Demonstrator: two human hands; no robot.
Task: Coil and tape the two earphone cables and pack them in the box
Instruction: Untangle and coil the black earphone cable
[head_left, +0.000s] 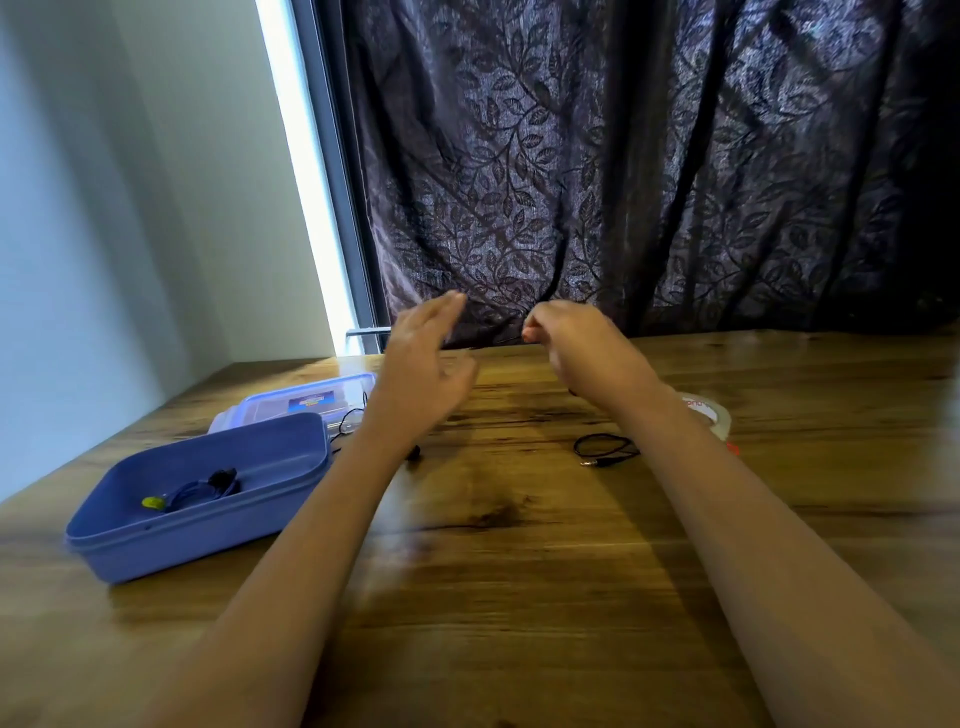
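Two earphone cables. Black cable: thin, uncoiled, plug end looped on table; short strand pinched at curled fingertips of raised right hand. Blue cable: coiled, yellow piece at one end, inside open blue box. Left hand: raised, fingers straight. One lid behind box. One tape roll beside right forearm.

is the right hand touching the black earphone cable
Touching. Head view: the right hand pinches the black earphone cable, which runs from that pinch toward the left hand.
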